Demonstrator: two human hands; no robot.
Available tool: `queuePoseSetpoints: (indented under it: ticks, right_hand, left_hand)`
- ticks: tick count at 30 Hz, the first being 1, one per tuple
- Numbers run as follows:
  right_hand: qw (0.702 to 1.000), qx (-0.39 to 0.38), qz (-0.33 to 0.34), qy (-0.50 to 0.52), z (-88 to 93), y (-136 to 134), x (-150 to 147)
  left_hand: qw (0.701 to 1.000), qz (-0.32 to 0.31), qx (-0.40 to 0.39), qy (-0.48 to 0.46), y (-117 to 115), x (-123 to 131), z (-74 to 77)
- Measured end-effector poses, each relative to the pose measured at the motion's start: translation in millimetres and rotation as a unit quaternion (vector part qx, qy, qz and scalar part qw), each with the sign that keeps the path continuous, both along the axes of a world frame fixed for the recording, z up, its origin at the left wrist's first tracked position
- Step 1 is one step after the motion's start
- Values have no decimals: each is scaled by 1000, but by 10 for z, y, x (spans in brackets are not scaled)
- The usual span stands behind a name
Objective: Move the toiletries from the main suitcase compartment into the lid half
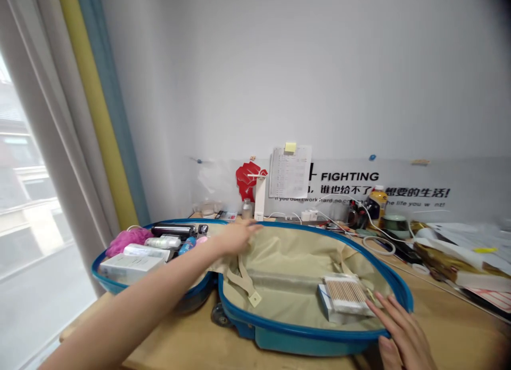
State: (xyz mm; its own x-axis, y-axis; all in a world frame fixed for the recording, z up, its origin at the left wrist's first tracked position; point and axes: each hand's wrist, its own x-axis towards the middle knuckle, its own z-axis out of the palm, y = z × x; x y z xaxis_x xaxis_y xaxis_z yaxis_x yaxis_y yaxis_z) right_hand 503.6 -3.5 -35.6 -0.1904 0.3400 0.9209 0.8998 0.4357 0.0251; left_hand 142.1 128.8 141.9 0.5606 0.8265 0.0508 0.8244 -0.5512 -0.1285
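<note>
A blue suitcase [315,327] with beige lining lies spread open on a wooden desk. My left hand [237,238] reaches across its middle, near the back rim between the two halves, with a finger stretched out and nothing visible in it. Over the front right rim rests my right hand [403,330], fingers apart. Close to its fingertips, a clear pack of cotton swabs [345,291] lies on a blue and white box [328,306] in the right half. A beige strap [245,285] with a square tab hangs inside that half, beneath my left hand.
The left half holds a pink mesh bath puff [126,241], a white box [133,264], a dark cylinder [173,230] and small bottles. Behind the suitcase are a white stand [260,197], cables and a yellow-labelled bottle [377,205]. Papers [459,247] cover the desk's right side.
</note>
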Motion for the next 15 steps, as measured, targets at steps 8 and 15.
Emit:
queuePoseSetpoints:
  ticks: [8,15]
  right_hand:
    - [1000,1,-8,2,7,5,-19]
    - [1000,7,-21,-5,47,-4,-26]
  left_hand:
    - [968,249,35,25,342,-1691,-16]
    - [973,231,18,10,421,-1863,-193]
